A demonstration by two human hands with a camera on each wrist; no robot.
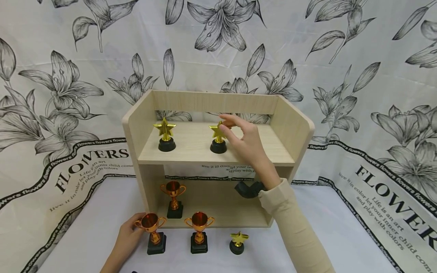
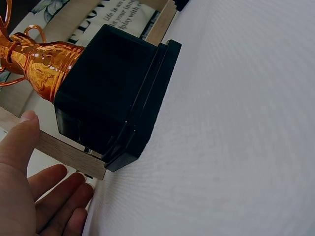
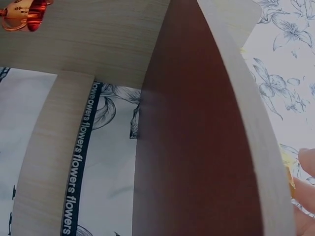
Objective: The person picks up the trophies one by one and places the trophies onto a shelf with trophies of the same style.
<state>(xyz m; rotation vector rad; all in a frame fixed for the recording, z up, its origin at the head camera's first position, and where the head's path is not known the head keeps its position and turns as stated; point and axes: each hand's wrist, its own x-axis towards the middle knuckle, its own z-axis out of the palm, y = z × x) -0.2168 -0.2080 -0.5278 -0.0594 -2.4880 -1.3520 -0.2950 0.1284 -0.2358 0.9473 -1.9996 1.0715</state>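
Observation:
On the upper shelf, my right hand (image 1: 246, 142) holds a gold star trophy (image 1: 218, 140) by its star, thumb and forefinger at the star's right side. The trophy's black round base stands on the board. In the right wrist view, only the fingertips (image 3: 306, 189) and a sliver of gold show past the shelf edge. My left hand (image 1: 129, 237) is at the left side of a copper-coloured trophy cup (image 1: 155, 231), near its handle. In the left wrist view, the thumb and fingers are spread apart beside the cup's black base (image 2: 106, 88), not wrapped round it.
Another star trophy (image 1: 166, 136) stands left on the upper shelf. Inside the lower level of the wooden shelf unit (image 1: 218, 162) is a trophy cup (image 1: 174, 201). In front, on the white cloth, stand a further cup (image 1: 199, 233) and a small star trophy (image 1: 237, 244).

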